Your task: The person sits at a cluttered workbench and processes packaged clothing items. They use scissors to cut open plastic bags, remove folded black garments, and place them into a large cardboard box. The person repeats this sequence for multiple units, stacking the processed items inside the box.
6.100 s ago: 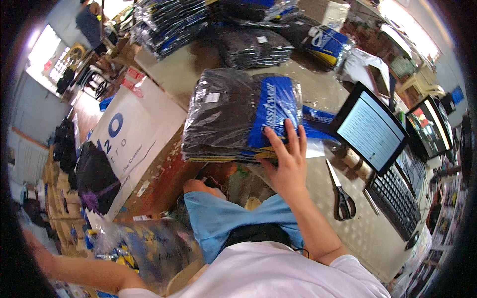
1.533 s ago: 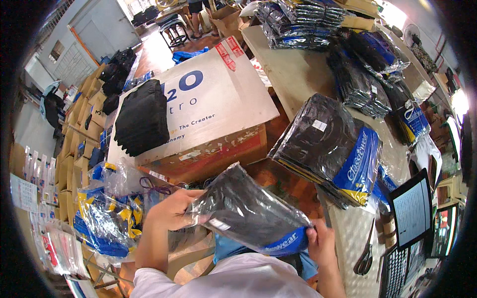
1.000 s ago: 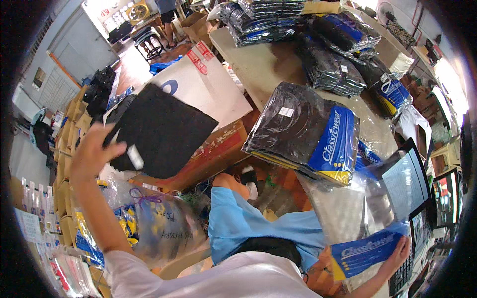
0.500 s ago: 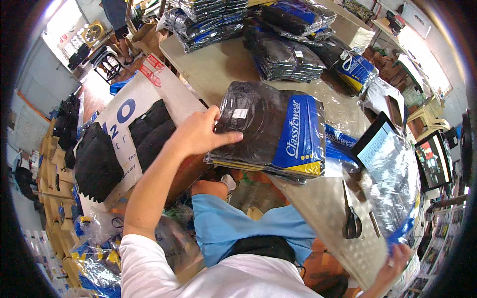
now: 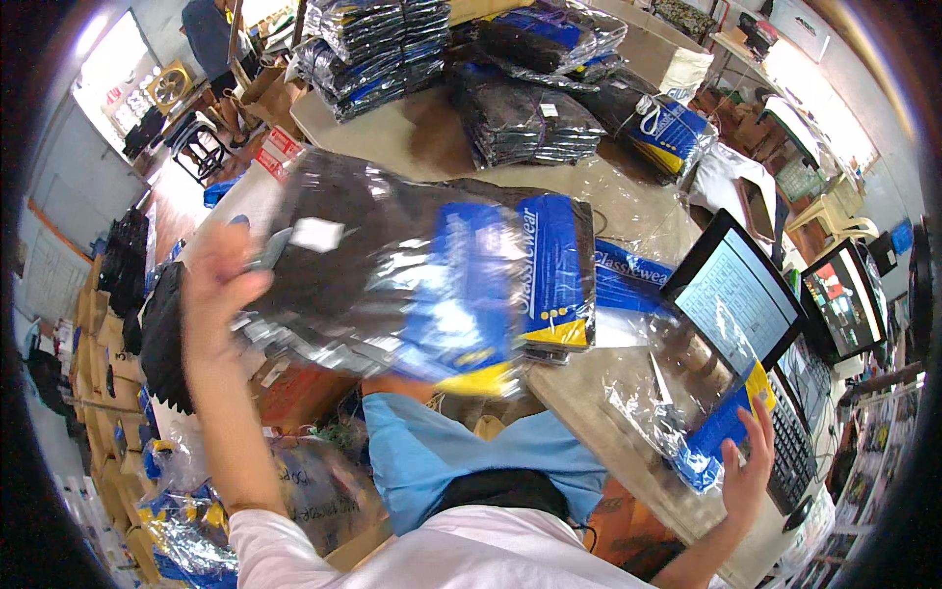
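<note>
My left hand (image 5: 224,280), smeared by motion, grips the left edge of a black garment in clear plastic packaging (image 5: 353,285) with a blue and yellow printed panel. This packet is held over my lap and partly covers a pile of similar packets (image 5: 557,265) on the table. My right hand (image 5: 748,461) has its fingers apart and slightly curled, close against the printed end of a clear plastic bag (image 5: 721,427). The bag lies across the right part of the table, beside the laptop (image 5: 736,294). Whether the fingers touch the bag, I cannot tell.
Stacks of bagged garments (image 5: 378,44) and another packet pile (image 5: 530,118) stand along the table's far side. A keyboard (image 5: 793,442) and a second screen (image 5: 844,299) are at right. Black cloth pieces (image 5: 167,339) and plastic bags (image 5: 186,520) are at left.
My left hand has moved left, taking the top packet off the pile. My right hand and the plastic bag's printed end have shifted up and left. The scissors are now mostly covered.
</note>
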### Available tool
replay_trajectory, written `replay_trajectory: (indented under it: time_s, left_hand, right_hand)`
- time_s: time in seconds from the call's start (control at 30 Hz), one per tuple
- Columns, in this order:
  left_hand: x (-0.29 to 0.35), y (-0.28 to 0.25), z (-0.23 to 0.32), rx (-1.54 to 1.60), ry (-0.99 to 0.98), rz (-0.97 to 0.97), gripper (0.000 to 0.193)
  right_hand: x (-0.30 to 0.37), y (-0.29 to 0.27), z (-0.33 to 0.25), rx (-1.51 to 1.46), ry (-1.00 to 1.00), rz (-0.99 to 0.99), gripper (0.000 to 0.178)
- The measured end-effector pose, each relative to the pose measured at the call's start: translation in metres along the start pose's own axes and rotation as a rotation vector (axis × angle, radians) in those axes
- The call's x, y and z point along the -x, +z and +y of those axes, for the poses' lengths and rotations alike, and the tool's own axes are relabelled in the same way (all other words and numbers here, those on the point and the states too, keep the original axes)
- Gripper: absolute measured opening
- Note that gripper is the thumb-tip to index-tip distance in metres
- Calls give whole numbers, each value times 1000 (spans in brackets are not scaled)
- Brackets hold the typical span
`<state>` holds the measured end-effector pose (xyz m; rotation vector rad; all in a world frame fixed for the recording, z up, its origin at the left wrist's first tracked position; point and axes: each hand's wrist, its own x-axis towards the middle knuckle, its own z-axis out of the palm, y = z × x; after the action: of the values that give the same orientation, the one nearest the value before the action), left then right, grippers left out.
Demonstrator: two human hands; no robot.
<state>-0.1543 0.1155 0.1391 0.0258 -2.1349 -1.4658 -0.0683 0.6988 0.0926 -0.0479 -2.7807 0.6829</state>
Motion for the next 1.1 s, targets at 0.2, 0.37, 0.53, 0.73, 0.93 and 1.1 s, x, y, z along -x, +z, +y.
replay_trajectory:
  time_s: [0.2, 0.37, 0.53, 0.73, 0.93, 1.1]
  left_hand:
    - [62, -23, 125, 462, 257, -491, 22]
    - [65, 41, 125, -169, -82, -1179, 18]
    - [149, 30, 31, -13, -449, -880, 19]
    - [186, 37, -17, 580, -322, -856, 56]
    - [177, 31, 5, 128, -307, -1043, 54]
    - [158, 28, 28, -213, -207, -1125, 61]
  right_hand:
    - [-38, 74, -142, -710, -638, -229, 39]
    - [-19, 121, -238, -835, -971, -515, 53]
    - [3, 192, -226, -738, -900, -865, 32]
    - [10, 197, -194, -880, -816, -855, 22]
    - [-7, 186, -190, -1001, -464, -1103, 16]
    - [-8, 194, -178, -1109, -205, -1348, 19]
